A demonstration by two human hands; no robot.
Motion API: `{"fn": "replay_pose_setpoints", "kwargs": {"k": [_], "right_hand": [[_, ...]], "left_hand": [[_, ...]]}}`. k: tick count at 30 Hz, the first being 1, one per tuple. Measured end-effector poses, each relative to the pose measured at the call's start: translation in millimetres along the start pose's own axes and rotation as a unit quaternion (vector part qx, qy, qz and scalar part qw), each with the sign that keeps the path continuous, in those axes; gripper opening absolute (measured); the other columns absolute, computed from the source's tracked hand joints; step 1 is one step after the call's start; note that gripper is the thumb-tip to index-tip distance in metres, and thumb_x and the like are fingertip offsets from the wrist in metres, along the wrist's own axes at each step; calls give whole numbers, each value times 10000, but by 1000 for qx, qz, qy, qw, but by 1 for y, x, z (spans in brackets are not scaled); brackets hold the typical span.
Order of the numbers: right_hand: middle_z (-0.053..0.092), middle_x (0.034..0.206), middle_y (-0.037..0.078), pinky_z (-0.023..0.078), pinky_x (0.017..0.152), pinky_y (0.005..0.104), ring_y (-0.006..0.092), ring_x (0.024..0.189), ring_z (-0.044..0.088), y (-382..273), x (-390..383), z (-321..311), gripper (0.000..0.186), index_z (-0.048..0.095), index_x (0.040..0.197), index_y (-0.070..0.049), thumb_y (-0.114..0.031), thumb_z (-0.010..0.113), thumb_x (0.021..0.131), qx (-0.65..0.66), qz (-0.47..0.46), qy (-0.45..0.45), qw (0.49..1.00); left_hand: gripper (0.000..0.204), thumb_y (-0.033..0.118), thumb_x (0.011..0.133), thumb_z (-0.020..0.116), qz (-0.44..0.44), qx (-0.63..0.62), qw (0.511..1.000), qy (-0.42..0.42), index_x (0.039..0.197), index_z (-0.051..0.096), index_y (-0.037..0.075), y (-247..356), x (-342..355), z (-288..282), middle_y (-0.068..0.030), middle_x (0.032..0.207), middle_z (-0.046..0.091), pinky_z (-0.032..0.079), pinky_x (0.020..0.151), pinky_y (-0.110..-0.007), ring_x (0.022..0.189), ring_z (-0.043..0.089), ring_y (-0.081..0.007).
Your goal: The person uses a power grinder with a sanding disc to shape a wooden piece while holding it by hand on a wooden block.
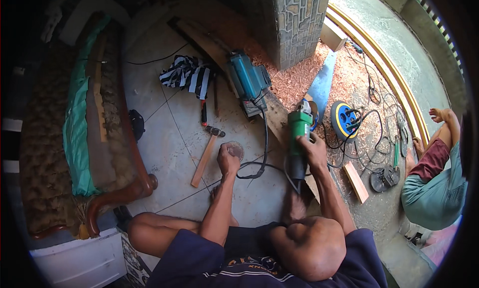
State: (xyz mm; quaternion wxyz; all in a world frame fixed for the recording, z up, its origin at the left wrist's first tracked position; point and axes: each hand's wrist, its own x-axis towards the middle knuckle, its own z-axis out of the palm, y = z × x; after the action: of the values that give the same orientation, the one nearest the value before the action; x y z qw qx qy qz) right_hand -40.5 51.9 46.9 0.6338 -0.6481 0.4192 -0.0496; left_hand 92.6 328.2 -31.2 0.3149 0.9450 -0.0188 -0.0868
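My right hand (315,149) grips the body of a green angle grinder (299,133), held upright above the tiled floor with its black cable (263,153) looping down to the left. My left hand (228,159) is closed around a round sanding disc (234,149), held just left of the grinder. My knees and dark shorts fill the lower middle of the view.
A hammer (206,155) with a wooden handle lies left of my left hand. A teal electric planer (247,81), a striped cloth (188,74), a blue cable reel (344,119) and wood shavings lie beyond. A wooden sofa frame (115,138) stands left. Another person (434,183) sits right.
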Motion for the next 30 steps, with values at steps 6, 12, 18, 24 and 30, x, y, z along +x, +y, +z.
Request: {"fn": "replay_pose_setpoints", "kwargs": {"k": [6,12,18,24,30], "right_hand": [[687,1274,168,525,980,333,199,1104,677,-25,-65,-39,788,504,1497,52,-250,810,837,153,-74,27,985],[664,1331,172,519,1023,351,205,1164,663,-63,-100,-33,860,408,1551,64,-120,855,840,202,-186,19,961],[525,1532,162,414,1164,359,241,1369,551,-72,-125,-12,828,383,1564,63,-69,821,874,40,-314,12,948],[664,1326,168,545,935,377,228,1133,645,-128,-109,-45,615,531,1439,59,-443,517,1084,259,-227,174,923],[660,1205,138,523,891,315,206,1034,636,-133,-98,-47,589,608,1385,-22,-482,497,1035,165,-117,121,972]], "left_hand": [[358,-3,896,655,139,44,983,112,1253,630,19,-1,-9,1,-221,1162,704,522,973,-492,1086,669,-435],[273,62,1002,614,251,-286,922,77,1263,616,-16,133,-47,-68,-151,1134,686,556,866,-315,948,678,-215],[1051,362,867,869,279,-522,784,-185,1576,171,24,239,-76,-56,-183,1452,463,445,1096,-431,1307,522,-272],[933,253,837,891,349,-453,781,-253,1553,318,78,220,-91,-59,-193,1418,477,430,1126,-430,1315,532,-315],[927,233,806,914,361,-436,782,-261,1521,344,76,213,-123,-32,-193,1421,488,416,1147,-437,1349,509,-328]]}}
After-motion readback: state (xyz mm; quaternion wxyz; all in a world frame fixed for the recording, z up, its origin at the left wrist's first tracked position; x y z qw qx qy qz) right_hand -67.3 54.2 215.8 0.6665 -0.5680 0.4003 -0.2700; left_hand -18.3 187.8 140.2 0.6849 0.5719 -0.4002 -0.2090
